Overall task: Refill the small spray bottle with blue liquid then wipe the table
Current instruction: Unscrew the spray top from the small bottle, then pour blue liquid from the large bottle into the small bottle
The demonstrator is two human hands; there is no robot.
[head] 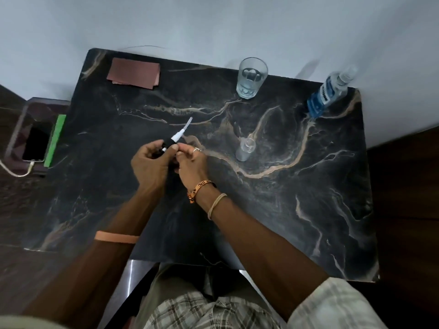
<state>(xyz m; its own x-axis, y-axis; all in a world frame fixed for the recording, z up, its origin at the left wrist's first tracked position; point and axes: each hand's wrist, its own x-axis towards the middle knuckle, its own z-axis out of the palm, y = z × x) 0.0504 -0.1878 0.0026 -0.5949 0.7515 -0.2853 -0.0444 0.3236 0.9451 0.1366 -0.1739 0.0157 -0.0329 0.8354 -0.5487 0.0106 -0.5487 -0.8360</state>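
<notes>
Above the middle of the dark marble table [308,210], my left hand [149,165] and my right hand [191,162] both grip the spray head [174,138], a black and white pump. Its clear dip tube [188,123] points away towards the far edge. The small clear spray bottle [245,149] stands uncapped and upright just right of my right hand, apart from it. A larger bottle of blue liquid [329,92] stands capped at the far right corner. A folded pinkish-brown cloth [134,72] lies at the far left corner.
A glass tumbler [250,78] holding a little clear liquid stands at the far edge near the wall. Left of the table, a phone [35,143] on a charging cable lies on a lower stand beside a green object [55,140].
</notes>
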